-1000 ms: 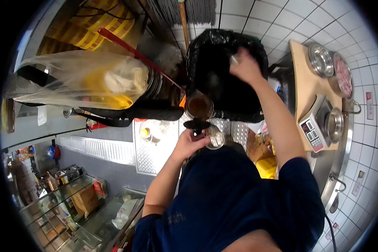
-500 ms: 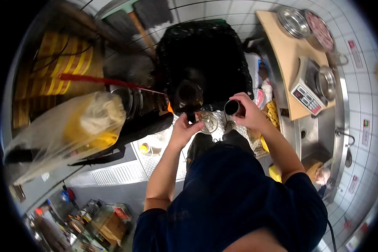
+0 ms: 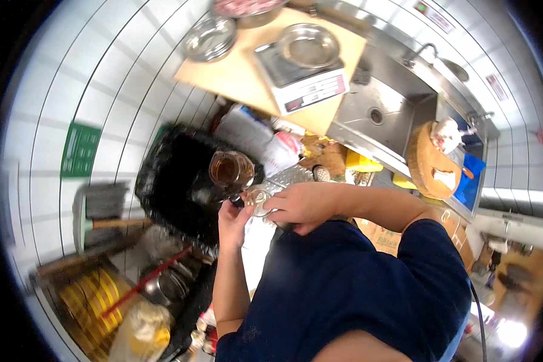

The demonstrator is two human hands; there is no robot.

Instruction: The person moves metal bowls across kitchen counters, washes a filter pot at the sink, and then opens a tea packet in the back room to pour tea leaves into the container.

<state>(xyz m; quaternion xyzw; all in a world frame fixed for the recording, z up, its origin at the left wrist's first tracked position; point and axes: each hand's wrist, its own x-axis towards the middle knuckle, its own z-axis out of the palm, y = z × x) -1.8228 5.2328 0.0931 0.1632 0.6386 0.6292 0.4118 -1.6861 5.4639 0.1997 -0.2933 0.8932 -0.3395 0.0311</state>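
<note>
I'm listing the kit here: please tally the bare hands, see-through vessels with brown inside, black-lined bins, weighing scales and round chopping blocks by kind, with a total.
Hands: 2 (left hand, right hand)
See-through vessel with brown inside: 1
Black-lined bin: 1
Weighing scale: 1
Round chopping block: 1
Total: 6

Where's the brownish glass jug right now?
In the head view, the glass jug is left of centre, over the black-lined bin, just beyond the left hand.
</note>
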